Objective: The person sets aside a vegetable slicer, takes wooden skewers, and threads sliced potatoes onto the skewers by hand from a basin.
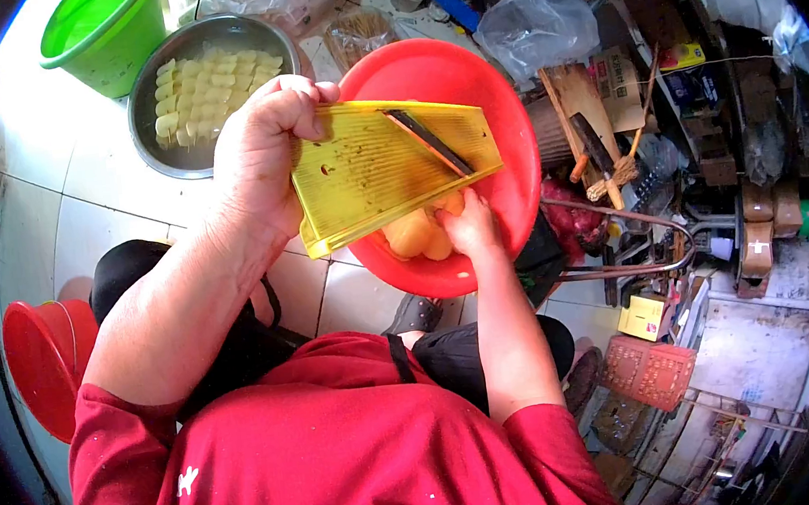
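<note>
Head view: left hand (262, 135) grasps the wide end of a yellow mandoline slicer (358, 179), thumb on the near face, fingers wrapped around the edge. Slicer tilted, held over a red plastic basin (523, 144), covering part of its opening; wide end sticks out past the rim. Dark slanted blade (428, 143) sits toward the narrow end; dark specks on the ribbed surface.

Right hand (476, 228) down inside the basin, below the slicer's lower edge, fingers on peeled yellow potatoes (413, 235); fingertips partly hidden, can't tell if it's closed around one. Potatoes lie at the near side of the basin, partly covered by the slicer.

Beyond the left hand: round metal bowl (147, 131) with rows of overlapping pale slices (214, 91); green bucket (102, 43) just beside it. Red bucket (41, 370) on the tiled floor, left. Bundle of thin sticks (359, 35) in plastic between bowl and basin, far side. Clear plastic bag (538, 25) beyond the basin. Knife (594, 145) on a wooden board, right side. Person wears a red shirt (345, 443).
</note>
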`<state>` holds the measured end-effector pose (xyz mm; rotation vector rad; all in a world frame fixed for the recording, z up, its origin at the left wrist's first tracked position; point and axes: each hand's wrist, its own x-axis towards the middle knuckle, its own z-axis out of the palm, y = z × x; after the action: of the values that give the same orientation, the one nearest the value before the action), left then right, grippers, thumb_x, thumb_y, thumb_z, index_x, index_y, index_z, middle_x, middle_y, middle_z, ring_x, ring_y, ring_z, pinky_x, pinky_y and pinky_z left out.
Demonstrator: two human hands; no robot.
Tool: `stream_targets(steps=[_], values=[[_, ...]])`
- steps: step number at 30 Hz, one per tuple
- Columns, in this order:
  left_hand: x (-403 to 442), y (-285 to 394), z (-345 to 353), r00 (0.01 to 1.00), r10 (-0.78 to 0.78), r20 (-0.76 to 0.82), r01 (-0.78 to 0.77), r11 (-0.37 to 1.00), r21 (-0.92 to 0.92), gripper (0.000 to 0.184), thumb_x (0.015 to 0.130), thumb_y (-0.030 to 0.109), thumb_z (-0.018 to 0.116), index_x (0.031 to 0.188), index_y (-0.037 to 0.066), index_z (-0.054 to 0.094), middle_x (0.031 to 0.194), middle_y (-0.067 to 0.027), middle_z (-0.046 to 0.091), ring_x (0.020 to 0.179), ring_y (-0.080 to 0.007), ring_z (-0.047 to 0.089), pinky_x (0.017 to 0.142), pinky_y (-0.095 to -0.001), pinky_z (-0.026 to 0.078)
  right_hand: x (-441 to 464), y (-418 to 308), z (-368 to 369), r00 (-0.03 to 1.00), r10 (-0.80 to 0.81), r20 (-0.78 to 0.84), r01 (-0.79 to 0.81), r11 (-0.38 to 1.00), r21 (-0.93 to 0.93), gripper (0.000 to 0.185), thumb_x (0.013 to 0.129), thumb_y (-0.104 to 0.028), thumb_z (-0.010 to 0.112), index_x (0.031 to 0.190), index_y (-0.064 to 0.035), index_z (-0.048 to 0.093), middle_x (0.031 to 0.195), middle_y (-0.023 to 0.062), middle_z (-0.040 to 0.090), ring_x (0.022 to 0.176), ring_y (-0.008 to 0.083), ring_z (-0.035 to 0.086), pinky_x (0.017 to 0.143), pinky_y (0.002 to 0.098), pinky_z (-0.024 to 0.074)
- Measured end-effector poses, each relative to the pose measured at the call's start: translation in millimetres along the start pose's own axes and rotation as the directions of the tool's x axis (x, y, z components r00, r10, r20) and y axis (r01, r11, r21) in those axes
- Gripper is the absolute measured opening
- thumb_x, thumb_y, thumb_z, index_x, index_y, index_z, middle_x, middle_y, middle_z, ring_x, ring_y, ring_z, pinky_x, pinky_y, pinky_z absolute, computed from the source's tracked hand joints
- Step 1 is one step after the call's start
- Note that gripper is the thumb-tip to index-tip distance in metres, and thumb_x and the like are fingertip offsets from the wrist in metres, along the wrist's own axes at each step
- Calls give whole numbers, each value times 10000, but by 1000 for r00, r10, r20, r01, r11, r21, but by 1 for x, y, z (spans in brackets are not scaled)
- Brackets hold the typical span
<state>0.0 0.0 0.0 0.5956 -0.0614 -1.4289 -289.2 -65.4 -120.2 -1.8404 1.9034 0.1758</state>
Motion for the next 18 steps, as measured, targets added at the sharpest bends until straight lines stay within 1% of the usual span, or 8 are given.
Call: stream_targets(steps=[2, 3, 5, 6, 10, 13, 16, 18], values=[[1, 0, 2, 999, 3, -47, -3, 1000, 0, 163, 600, -87, 451, 713, 20, 499, 847, -88, 534, 823, -196, 497, 810, -296, 425, -7, -6, -2, 985, -100, -140, 96, 995, -33, 609, 701, -182, 688, 1237, -33, 439, 1210, 242, 488, 1146, 382, 455, 956, 411, 402], [-5, 0, 1, 997, -7, -73, 8, 1000, 4, 163, 600, -87, 451, 713, 20, 499, 847, -88, 534, 823, -196, 497, 810, -296, 425, -16, -4, 3, 989, -94, -112, 91, 995, -29, 609, 701, -182, 688, 1237, -33, 439, 1210, 242, 488, 1146, 382, 455, 956, 411, 402], [-1, 1, 1, 998, 15, -65, -15, 1000, -3, 166, 600, -86, 447, 712, 23, 501, 847, -89, 531, 806, -197, 492, 804, -298, 426, -9, -6, 6, 915, -311, -256, 300, 950, -81, 629, 690, -169, 694, 1231, 10, 430, 1170, 232, 509, 1113, 381, 476, 956, 419, 403], [1, 5, 1, 998, 23, -61, -22, 1000, 14, 166, 600, -86, 447, 712, 23, 501, 847, -89, 531, 806, -197, 492, 804, -298, 426, -8, -13, 9, 904, -334, -268, 339, 940, -28, 661, 682, -174, 702, 1241, 28, 414, 1164, 228, 515, 1099, 375, 488, 960, 420, 402], [5, 0, 1, 997, 45, -55, -44, 999, 15, 166, 601, -85, 447, 710, 28, 500, 859, -92, 530, 800, -199, 483, 802, -292, 421, -6, -7, 3, 918, -336, -212, 329, 942, -71, 629, 686, -170, 699, 1230, 15, 443, 1174, 224, 512, 1101, 369, 489, 965, 415, 400], [7, -1, -3, 997, 63, -40, -62, 998, 32, 174, 593, -53, 457, 724, 55, 495, 870, -81, 531, 825, -208, 486, 818, -313, 418, -8, -5, 2, 899, -401, -178, 395, 916, -66, 563, 690, -165, 699, 1187, 7, 497, 1173, 215, 519, 1100, 364, 491, 963, 413, 404], [10, -3, -6, 997, 79, -17, -78, 996, 45, 185, 589, -21, 465, 739, 83, 492, 878, -71, 534, 852, -217, 492, 839, -340, 416, -7, -5, 2, 902, -383, -197, 387, 922, -23, 523, 686, -165, 703, 1154, -1, 538, 1152, 199, 538, 1082, 355, 508, 949, 407, 413], [10, -3, -7, 996, 85, -7, -85, 996, 36, 183, 592, -20, 465, 739, 85, 493, 881, -71, 534, 854, -217, 493, 844, -342, 416, -6, -4, 0, 932, -300, -204, 331, 934, 136, 492, 721, -163, 691, 1162, -6, 538, 1116, 170, 572, 1054, 322, 539, 923, 381, 432]])
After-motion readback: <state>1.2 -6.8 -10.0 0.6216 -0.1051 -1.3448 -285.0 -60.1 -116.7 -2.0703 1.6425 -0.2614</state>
